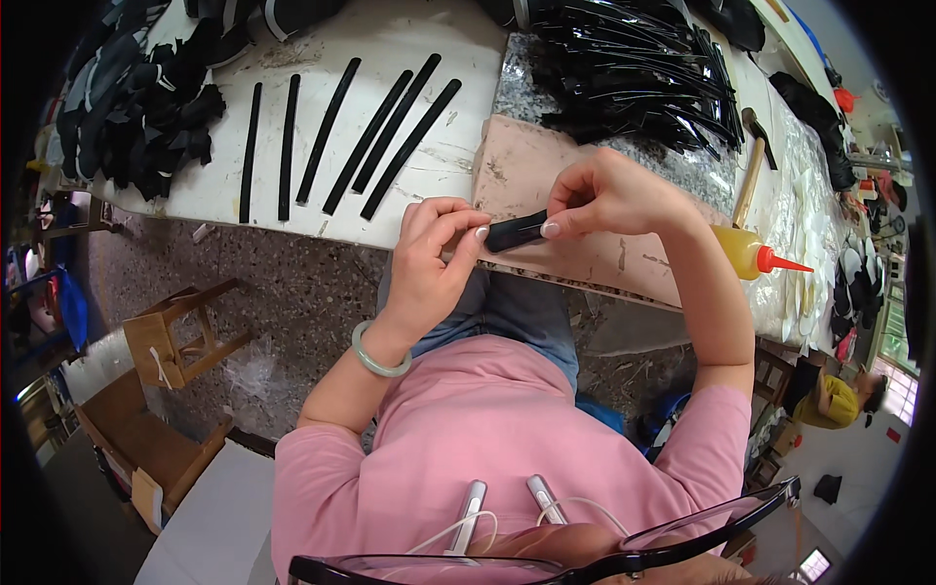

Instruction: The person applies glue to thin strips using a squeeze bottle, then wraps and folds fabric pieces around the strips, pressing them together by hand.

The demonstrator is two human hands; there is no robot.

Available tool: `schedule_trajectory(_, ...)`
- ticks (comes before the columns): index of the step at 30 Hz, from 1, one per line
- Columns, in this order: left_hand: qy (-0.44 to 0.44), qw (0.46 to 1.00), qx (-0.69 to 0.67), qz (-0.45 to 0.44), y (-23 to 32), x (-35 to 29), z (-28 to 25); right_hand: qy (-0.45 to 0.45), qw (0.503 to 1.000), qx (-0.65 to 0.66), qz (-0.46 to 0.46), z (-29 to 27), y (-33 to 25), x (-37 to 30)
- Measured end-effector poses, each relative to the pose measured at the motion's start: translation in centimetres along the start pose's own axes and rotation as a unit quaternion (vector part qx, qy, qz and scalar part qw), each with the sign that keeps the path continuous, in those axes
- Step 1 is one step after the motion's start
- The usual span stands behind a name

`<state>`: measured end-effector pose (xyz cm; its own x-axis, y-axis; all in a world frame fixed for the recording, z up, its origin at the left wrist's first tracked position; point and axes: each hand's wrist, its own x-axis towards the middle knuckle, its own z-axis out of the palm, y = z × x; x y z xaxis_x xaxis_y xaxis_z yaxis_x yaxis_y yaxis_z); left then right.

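Observation:
A short, wide black strip [515, 232] spans the gap between my two hands, just above the table's front edge. It looks folded or layered, but I cannot tell which. My left hand [429, 244] pinches its left end between thumb and fingers. On the other end, the thumb and fingers of my right hand [609, 198] are closed. Beneath lies a worn pinkish board [634, 255]. Several narrow black strips [328, 127] lie apart on the white table [219, 200], to the left of my hands.
A heap of glossy black strips [634, 73] lies at the back right, and dark cut pieces [146, 112] pile up at the left. A hammer [752, 175] and a yellow bottle with a red nozzle [743, 252] are at the right. A wooden stool [180, 336] stands below; someone in yellow [829, 400] is farther right.

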<state>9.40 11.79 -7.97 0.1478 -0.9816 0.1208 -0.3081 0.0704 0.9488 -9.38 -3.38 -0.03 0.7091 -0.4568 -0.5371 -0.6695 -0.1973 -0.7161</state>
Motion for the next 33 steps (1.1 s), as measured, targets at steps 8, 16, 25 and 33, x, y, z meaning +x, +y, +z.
schedule_trajectory(8, 0.001, 1.0, 0.001, -0.007, 0.2, 0.2, -0.2, -0.019, 1.0, -0.011, 0.019, 0.0, -0.2, 0.7)
schedule_trajectory(16, 0.022, 0.997, 0.061, 0.03, 1.4, 0.6, 0.6, -0.006, 0.997, -0.063, 0.037, 0.2, -1.0, 0.5)
schedule_trajectory(25, -0.064, 0.99, 0.099, 0.079, 2.7, 1.8, 0.5, 0.027, 0.995, 0.013, 0.094, -3.0, 2.7, -2.4)
schedule_trajectory(33, -0.13, 0.955, 0.174, 0.201, 3.6, 2.9, 1.3, 0.052, 0.99, 0.041, 0.127, -2.5, 2.2, -1.9)
